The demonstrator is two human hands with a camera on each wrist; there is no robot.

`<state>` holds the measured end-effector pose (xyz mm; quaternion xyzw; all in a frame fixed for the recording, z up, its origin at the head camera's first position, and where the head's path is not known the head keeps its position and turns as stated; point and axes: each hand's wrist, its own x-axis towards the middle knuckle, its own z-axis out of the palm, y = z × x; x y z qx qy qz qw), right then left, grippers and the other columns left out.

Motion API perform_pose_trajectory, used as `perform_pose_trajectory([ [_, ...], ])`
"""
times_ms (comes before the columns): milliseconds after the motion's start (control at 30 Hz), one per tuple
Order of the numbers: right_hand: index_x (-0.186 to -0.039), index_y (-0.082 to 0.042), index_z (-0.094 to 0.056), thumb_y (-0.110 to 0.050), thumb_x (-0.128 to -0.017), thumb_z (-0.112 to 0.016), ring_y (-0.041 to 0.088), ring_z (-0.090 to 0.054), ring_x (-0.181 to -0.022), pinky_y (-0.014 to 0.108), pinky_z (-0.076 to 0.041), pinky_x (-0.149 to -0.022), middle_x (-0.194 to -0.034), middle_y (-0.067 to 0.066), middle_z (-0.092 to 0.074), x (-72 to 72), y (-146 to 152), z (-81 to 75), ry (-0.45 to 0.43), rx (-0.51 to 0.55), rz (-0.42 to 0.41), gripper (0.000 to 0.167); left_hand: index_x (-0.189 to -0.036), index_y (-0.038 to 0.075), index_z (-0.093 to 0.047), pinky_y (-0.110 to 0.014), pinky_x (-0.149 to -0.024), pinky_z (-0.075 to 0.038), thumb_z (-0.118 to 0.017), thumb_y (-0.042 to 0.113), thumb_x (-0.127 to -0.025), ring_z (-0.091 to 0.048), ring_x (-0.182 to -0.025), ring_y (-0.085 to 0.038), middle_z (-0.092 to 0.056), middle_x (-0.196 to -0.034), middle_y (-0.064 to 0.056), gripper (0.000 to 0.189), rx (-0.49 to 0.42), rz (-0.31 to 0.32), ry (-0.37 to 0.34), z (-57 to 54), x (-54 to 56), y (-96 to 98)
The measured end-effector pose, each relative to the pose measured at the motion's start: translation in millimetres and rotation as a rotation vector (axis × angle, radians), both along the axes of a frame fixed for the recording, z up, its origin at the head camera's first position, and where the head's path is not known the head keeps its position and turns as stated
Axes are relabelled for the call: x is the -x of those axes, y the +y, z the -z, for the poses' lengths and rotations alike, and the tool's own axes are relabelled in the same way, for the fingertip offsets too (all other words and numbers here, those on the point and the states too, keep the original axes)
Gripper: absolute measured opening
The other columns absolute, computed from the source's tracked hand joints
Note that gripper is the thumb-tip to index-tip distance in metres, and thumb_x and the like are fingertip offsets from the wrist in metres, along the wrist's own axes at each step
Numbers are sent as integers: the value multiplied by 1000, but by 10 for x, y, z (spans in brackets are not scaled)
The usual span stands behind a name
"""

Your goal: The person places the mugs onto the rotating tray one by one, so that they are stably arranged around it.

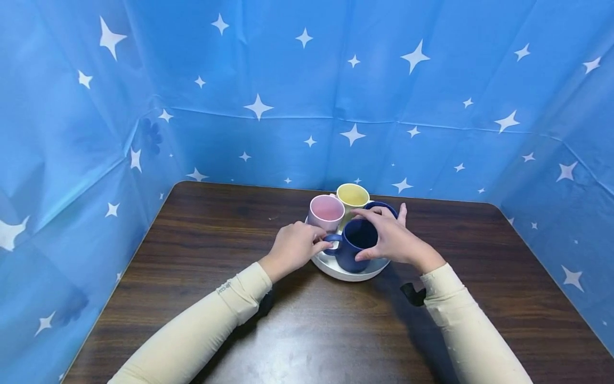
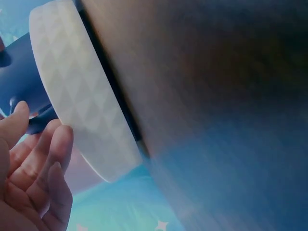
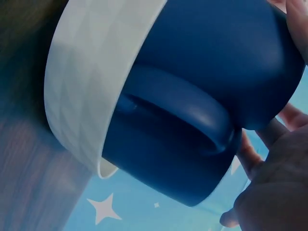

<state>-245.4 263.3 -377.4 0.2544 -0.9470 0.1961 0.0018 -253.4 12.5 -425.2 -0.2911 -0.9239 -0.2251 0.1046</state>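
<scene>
A dark blue mug stands upright at the front of a round white tray. My left hand pinches its handle, which points left; the left wrist view shows the thumb and fingers on that handle. Around the mug's right side curves my right hand, thumb low on the front and fingers at the far rim. Behind the right hand, mostly hidden, is a second blue mug, its handle beside the front mug. A pink mug and a yellow mug stand at the tray's back.
The tray sits on a dark wood table near its far edge. A blue star-printed curtain encloses the back and sides. A black strap shows by the right wrist.
</scene>
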Motion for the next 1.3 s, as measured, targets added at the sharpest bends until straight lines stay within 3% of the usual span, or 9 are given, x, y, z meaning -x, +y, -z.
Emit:
perform_pose_trajectory([
  [267, -141, -8, -54, -38, -65, -98, 35, -41, -129, 75, 15, -108, -129, 13, -66, 19, -62, 64, 41, 48, 53, 93, -91, 20, -77, -28, -50, -41, -77, 43, -89, -55, -59, -9, -69, -71, 9, 24, -23, -22, -3, 28, 45, -97],
  [667, -138, -9, -57, -41, -68, -96, 36, -40, -130, 75, 15, -108, -134, 13, -62, 48, -104, 83, 38, 47, 96, 87, -82, 19, -71, -28, -52, -42, -77, 44, -89, -54, -59, -10, -64, -69, 9, 26, -17, -54, -50, 40, 49, -144],
  [833, -147, -6, -48, -40, -67, -95, 38, -36, -136, 75, 15, -108, -141, 16, -57, 23, -73, 77, 29, 74, 60, 99, -82, 19, -70, -29, -49, -41, -80, 42, -87, -55, -58, -10, -64, -68, 9, 26, -36, -75, -22, 0, 38, -151],
  [900, -151, -4, -43, -49, -67, -91, 41, -33, -139, 75, 12, -109, -146, 19, -51, 14, 25, 68, 43, 119, 39, 106, -86, 16, -67, -30, -48, -42, -83, 41, -84, -56, -58, -11, -63, -68, 7, 30, -69, -89, 10, -29, 48, -144],
  [1000, -153, 0, -37, -70, -67, -74, 47, -27, -143, 74, -2, -113, -154, 24, -41, 7, 262, 86, 65, 221, 32, 117, -99, 13, -62, -34, -49, -45, -86, 43, -79, -59, -62, -15, -63, -74, 3, 44, -104, -112, 49, -63, 81, -129],
  [1067, -154, 2, -34, -78, -67, -64, 48, -25, -145, 72, -11, -114, -156, 27, -34, -5, 441, 126, 42, 280, 57, 122, -109, 11, -59, -37, -52, -49, -87, 46, -77, -63, -68, -19, -66, -84, -1, 54, -98, -118, 48, -81, 105, -111],
  [1133, -156, 3, -27, -77, -69, -64, 50, -23, -146, 69, -18, -114, -158, 30, -30, -24, 582, 190, -30, 315, 78, 124, -120, 12, -57, -40, -56, -53, -87, 47, -77, -67, -76, -22, -70, -96, -5, 63, -78, -111, 28, -89, 125, -90],
  [1233, -160, 0, -16, -57, -79, -78, 50, -22, -147, 69, -22, -113, -160, 31, -24, -56, 683, 283, -162, 316, 109, 117, -130, 15, -55, -43, -60, -55, -86, 46, -79, -70, -84, -25, -72, -107, -8, 67, -46, -95, -4, -93, 141, -60],
  [1300, -161, -1, -12, -39, -82, -83, 50, -22, -148, 68, -23, -113, -162, 30, -22, -62, 687, 329, -205, 302, 124, 113, -130, 15, -58, -44, -62, -56, -85, 45, -80, -71, -86, -26, -72, -107, -9, 64, -37, -91, -6, -97, 143, -45],
])
